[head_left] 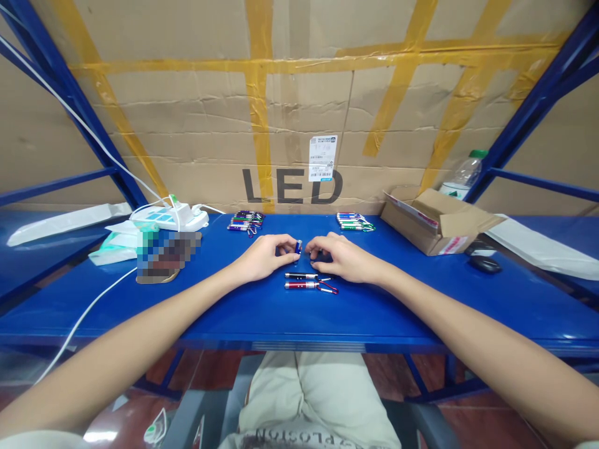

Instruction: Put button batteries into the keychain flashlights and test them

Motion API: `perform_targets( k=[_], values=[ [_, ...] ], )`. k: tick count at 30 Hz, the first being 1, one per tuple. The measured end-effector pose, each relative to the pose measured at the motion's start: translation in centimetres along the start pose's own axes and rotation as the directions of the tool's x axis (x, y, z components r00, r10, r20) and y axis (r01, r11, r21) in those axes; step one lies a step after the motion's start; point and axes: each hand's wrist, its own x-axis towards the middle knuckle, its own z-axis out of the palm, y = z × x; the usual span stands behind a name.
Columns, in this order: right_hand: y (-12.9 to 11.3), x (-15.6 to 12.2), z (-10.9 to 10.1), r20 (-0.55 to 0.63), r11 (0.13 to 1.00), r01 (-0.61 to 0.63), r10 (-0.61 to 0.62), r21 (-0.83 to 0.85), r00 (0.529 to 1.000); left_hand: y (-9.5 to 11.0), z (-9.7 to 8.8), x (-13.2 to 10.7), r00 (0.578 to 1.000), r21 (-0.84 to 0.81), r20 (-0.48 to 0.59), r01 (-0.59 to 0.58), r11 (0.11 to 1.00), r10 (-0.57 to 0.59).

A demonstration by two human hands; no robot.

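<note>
My left hand (264, 257) is closed, pinching a short blue penlight (298, 249) upright between thumb and fingertips. Just to its right, my right hand (341, 257) is curled with fingertips and thumb drawn in; whatever they hold, if anything, is too small to make out. Below the hands lie a black penlight (300, 275) and a red penlight (300, 285), side by side on the blue table (234, 312). The red one has a red carabiner clip (328, 287) at its right end.
Two rows of clipped penlights, a left group (244, 221) and a right group (352, 221), lie farther back. At right are an open cardboard box (435, 218), black mouse (485, 264) and bottle (462, 174). A white power strip (171, 216) and cables are left. A large carton (201, 137) stands behind.
</note>
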Motion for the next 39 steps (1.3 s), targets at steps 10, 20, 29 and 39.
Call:
perform_targets(
  k=[10,20,29,39],
  values=[
    [-0.3,0.1,0.1,0.01,0.999,0.016,-0.016,0.03,1.0,-0.2,0.0,0.1,1.0,-0.024,-0.004,0.016,1.0,-0.016],
    [-0.2,0.1,0.0,0.018,1.0,0.006,-0.007,0.027,1.0,-0.6,-0.2,0.3,0.999,-0.064,-0.009,0.043,0.997,-0.043],
    [0.0,0.0,-0.2,-0.032,0.999,-0.007,0.008,0.033,0.999,-0.5,-0.3,0.3,0.999,-0.075,0.013,0.038,0.996,-0.037],
    [-0.9,0.1,-0.6,-0.28,0.971,0.064,0.003,0.231,0.96,0.6,-0.1,-0.3,0.997,0.16,0.015,-0.074,0.984,0.073]
  ],
)
